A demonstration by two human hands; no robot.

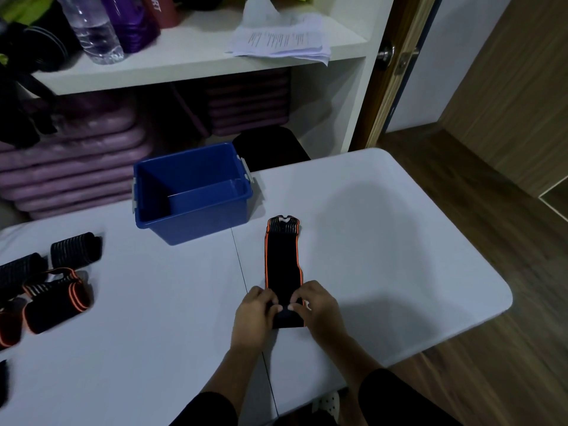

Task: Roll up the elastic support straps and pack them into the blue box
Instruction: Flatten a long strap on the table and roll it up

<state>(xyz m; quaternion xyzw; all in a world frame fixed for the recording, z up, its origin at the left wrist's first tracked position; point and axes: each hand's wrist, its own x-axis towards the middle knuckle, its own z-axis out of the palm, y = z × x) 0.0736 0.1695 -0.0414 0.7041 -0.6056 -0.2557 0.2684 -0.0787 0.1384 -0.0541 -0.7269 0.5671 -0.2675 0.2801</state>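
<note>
Both hands pinch the near end of a flat black elastic strap with orange edging (282, 265), which extends straight away from them on the white table (384, 241). The left hand (255, 309) and right hand (313, 305) are closed on the first fold. The roll should be kept tight, its edges aligned and tension even. The open blue plastic box (190, 192), beyond and left of the hands, appears empty. Further straps (58, 299) lie far left.
</note>
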